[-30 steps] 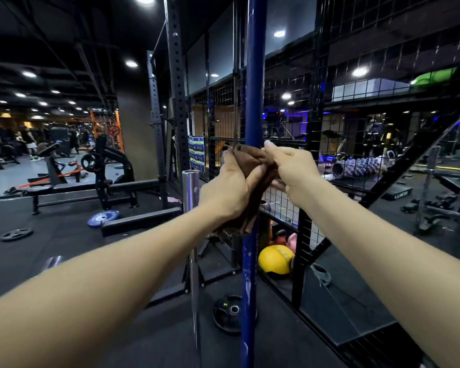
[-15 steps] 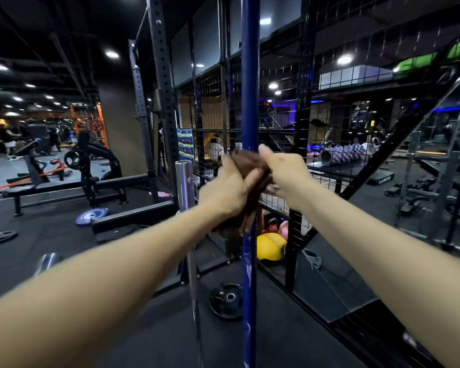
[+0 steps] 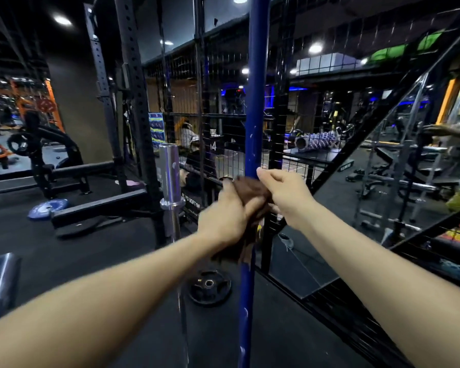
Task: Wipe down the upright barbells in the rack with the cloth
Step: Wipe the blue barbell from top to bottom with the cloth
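Observation:
A tall blue barbell (image 3: 255, 102) stands upright in the middle of the view. A brown cloth (image 3: 246, 192) is wrapped round it at about mid-height. My left hand (image 3: 225, 216) grips the cloth against the bar from the left. My right hand (image 3: 284, 195) pinches the cloth's right side, thumb raised beside the bar. A loose end of cloth (image 3: 234, 251) hangs below my left hand. A second upright barbell, chrome (image 3: 169, 176), stands just to the left.
A black wire mesh wall (image 3: 290, 115) rises right behind the bars. A black weight plate (image 3: 209, 284) lies on the floor at the base. A chrome bar end (image 3: 0, 280) pokes up at lower left. A rack upright (image 3: 133, 102) and bench (image 3: 64, 168) stand to the left.
Both hands and the cloth have slid down the blue barbell. The view has tilted and shifted right, showing more of the mesh and gym on the right.

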Tool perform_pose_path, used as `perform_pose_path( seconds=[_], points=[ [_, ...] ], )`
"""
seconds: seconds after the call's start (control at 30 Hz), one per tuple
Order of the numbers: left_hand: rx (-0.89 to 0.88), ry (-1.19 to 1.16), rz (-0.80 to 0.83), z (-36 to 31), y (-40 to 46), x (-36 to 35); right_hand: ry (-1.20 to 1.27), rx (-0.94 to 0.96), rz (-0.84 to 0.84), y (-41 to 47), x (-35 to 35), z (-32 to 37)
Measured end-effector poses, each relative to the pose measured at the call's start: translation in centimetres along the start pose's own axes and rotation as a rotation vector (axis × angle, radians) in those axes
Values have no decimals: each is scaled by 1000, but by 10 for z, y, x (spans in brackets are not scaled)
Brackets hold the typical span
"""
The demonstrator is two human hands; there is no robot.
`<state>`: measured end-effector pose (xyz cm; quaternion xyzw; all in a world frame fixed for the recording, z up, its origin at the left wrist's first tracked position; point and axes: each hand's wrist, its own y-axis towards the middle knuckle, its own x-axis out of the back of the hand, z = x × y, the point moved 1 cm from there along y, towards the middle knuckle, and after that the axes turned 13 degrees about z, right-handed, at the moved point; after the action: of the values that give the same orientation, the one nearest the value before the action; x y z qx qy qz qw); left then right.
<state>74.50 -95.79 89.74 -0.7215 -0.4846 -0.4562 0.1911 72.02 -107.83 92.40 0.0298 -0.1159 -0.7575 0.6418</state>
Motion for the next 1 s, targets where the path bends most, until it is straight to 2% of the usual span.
perform_pose_path(
  seconds=[0.1,0.2,0.37,0.43,0.6,0.7,0.8,0.9,1.0],
  points=[
    [-84,17,-79,-14,0,21,55,-48,-30,-3,2,12],
    [-66,-22,-82,-6,-3,6,21,9,-23,-7,0,9],
    [84,37,146,30,-23,-64,103,31,-45,-15,-4,-18],
    [123,15,172,34,-25,-72,95,20,-61,-17,-3,-25],
    [-5,-56,-10,5,-9,-19,2,25,-82,-17,-6,-14],
    [-31,-31,-47,-1,-9,-12,32,24,-45,-16,-5,-5],
    [34,-30,14,17,-16,-39,48,15,-15,-20,-7,-15],
    [130,23,147,40,-32,-79,79,23,-61,-22,-11,-28],
    [154,-26,177,42,-34,-89,50,18,-90,-22,-12,-31]
  ],
)
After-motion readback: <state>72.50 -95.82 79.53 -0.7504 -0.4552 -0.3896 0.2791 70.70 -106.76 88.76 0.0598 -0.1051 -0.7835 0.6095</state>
